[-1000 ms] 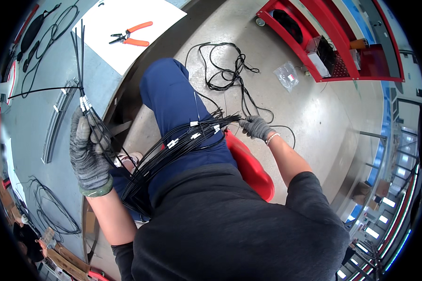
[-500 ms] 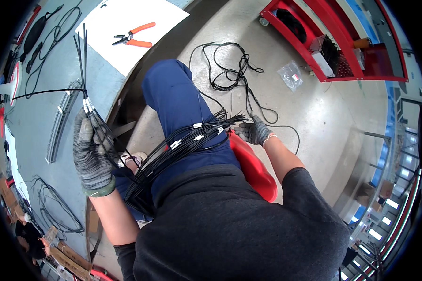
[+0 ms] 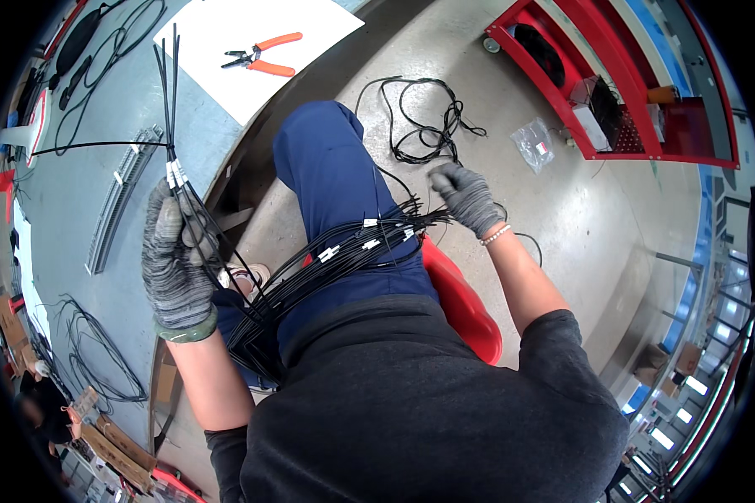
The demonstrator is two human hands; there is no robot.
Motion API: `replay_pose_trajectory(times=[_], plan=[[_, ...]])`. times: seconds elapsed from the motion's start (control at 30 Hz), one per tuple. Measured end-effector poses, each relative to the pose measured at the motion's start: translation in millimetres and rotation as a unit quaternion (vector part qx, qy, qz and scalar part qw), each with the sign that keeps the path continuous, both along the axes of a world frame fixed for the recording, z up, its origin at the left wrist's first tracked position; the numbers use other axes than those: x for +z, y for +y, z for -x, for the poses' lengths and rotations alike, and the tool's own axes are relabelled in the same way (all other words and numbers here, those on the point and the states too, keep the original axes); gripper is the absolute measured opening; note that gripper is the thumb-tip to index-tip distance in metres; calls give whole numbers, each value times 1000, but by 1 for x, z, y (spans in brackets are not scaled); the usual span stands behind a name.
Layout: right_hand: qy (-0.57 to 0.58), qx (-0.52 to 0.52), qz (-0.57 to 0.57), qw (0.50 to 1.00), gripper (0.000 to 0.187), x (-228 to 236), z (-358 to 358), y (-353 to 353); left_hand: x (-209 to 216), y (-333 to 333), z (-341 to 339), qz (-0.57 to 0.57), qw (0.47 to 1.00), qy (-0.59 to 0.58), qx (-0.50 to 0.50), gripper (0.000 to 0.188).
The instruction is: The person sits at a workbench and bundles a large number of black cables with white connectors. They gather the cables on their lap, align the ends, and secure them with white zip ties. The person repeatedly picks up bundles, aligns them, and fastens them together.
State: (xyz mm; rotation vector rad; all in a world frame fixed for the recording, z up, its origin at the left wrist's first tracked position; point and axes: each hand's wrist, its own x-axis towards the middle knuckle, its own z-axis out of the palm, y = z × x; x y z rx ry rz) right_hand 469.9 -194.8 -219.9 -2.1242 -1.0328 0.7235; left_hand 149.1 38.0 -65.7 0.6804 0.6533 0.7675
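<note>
While the half-curled left hand (image 3: 176, 267) grasps black cables (image 3: 171, 151) at the worktop's edge (image 3: 208, 141), the right hand (image 3: 468, 199) curls; its hold I cannot tell.

Head fisheye, single view: faces down from above the black cable bundle (image 3: 350, 249), near it, bundle roughly mid-frame.

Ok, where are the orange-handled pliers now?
In the head view, the pliers lie at upper left on the white sheet, ahead and right of the left hand.
</note>
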Motion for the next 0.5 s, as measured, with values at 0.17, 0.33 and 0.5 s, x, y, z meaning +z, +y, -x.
replay_pose_trajectory(times=[0.17,0.33,0.5], plan=[[-22,211,26,977,20,51,50,38,5,-2,-3,15,1000,9,22,22],[-113,304,81,943,26,45,69,43,-1,0,-1,7,999,9,39,30],[-148,291,97,940,21,44,77,51,4,-2,-1,-22,1000,6,-9,23]])
